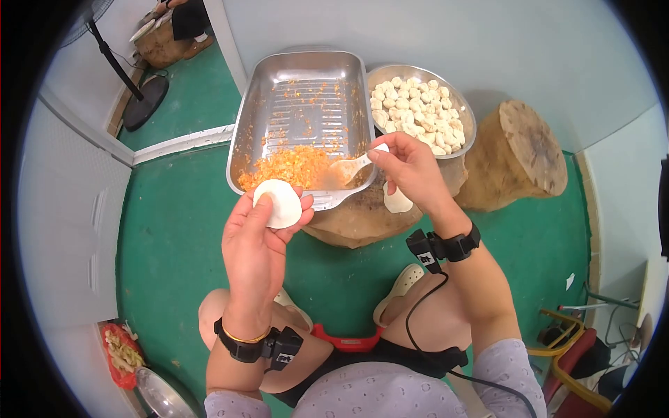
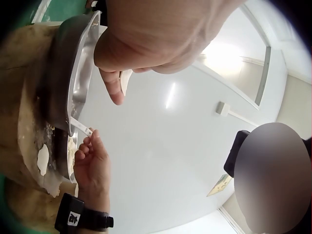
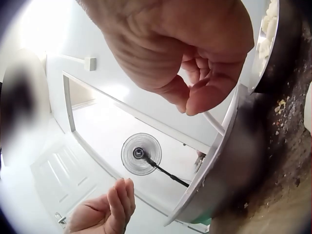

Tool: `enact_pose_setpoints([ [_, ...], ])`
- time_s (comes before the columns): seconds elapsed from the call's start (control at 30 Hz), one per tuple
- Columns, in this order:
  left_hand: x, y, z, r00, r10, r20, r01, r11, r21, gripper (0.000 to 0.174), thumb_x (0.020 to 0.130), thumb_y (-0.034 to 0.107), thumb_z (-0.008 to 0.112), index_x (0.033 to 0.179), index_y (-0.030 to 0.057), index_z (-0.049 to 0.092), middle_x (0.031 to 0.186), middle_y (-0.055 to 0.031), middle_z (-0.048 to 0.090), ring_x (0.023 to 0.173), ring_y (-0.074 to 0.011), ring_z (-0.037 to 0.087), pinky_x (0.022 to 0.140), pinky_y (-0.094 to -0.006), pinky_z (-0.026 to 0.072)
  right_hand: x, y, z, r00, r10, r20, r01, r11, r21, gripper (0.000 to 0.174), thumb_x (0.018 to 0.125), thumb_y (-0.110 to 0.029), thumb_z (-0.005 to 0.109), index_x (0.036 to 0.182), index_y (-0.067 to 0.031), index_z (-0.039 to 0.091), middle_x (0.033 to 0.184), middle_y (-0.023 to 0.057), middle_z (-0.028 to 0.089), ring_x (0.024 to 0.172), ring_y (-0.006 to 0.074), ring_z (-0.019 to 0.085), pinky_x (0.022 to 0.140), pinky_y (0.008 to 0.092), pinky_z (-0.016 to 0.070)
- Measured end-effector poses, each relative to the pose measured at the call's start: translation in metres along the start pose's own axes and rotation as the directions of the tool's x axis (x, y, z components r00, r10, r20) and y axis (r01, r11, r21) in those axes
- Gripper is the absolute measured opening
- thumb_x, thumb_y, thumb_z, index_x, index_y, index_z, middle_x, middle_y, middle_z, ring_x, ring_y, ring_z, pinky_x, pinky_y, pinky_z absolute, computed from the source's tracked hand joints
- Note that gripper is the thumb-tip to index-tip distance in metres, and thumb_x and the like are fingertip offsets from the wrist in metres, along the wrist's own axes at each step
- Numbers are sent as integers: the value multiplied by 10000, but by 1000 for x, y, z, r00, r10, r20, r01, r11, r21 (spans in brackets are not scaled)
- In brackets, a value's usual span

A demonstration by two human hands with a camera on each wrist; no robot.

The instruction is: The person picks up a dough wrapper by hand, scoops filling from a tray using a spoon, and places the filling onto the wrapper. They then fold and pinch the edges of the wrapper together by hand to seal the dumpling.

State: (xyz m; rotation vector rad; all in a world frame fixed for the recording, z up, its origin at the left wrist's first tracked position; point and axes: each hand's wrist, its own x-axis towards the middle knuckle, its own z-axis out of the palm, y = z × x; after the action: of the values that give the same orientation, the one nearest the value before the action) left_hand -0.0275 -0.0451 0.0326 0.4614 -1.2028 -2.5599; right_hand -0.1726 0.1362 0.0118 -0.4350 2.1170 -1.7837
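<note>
My left hand [image 1: 254, 244] holds a round white dough wrapper [image 1: 280, 204] at the near left corner of the metal tray [image 1: 240, 118], thumb on its face. In the left wrist view only the edge of that wrapper [image 2: 125, 82] shows below the hand. My right hand [image 1: 417, 171] pinches the handle of a white spoon [image 1: 346, 169], whose bowl lies at the orange chopped filling [image 1: 289, 166] in the tray's near end. The right wrist view shows thumb and forefinger meeting near the spoon's handle [image 3: 213, 122]; its bowl is hidden there.
Behind the right hand, a round metal bowl [image 1: 470, 125] holds several pieces of shaped dough [image 1: 418, 108]. Another wrapper [image 1: 397, 199] lies on the wooden stump [image 1: 355, 226] under the tray. A second stump [image 1: 512, 160] stands at the right, a fan [image 1: 143, 101] at the far left.
</note>
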Motion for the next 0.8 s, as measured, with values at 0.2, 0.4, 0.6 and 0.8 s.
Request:
enact_pose_setpoints([
  [0.2, 4, 3, -6, 999, -7, -42, 5, 999, -35, 244, 942, 88, 397, 1094, -92, 462, 1016, -219, 589, 945, -312, 620, 825, -377, 539, 9, 5, 13, 998, -11, -59, 10, 1000, -11, 201, 870, -198, 560, 902, -7, 616, 634, 17, 531, 437, 63, 470, 365, 208, 389],
  [0.4, 6, 4, -9, 998, -11, -57, 7, 997, -76, 275, 944, 74, 371, 1145, -109, 417, 1090, -244, 552, 1017, -331, 584, 883, -382, 514, 14, 8, 9, 985, 32, -170, -10, 992, 126, 210, 879, -178, 517, 881, 3, 622, 637, 27, 532, 420, 63, 447, 356, 208, 376],
  [0.6, 9, -1, -8, 997, -25, -66, 19, 996, -83, 291, 938, 59, 365, 1169, -115, 399, 1125, -245, 537, 1042, -330, 572, 909, -390, 499, 14, 7, 11, 985, 16, -172, 11, 988, 156, 233, 894, -204, 521, 885, 12, 609, 636, 18, 524, 419, 59, 449, 352, 210, 372],
  [0.8, 9, -11, -8, 995, -86, -42, 80, 990, -118, 274, 925, 39, 380, 1154, -104, 430, 1112, -210, 551, 1026, -306, 581, 921, -397, 483, 8, -5, 8, 970, -55, -238, 105, 974, 202, 225, 905, -192, 519, 891, 16, 605, 623, 11, 522, 402, 57, 441, 346, 205, 365],
])
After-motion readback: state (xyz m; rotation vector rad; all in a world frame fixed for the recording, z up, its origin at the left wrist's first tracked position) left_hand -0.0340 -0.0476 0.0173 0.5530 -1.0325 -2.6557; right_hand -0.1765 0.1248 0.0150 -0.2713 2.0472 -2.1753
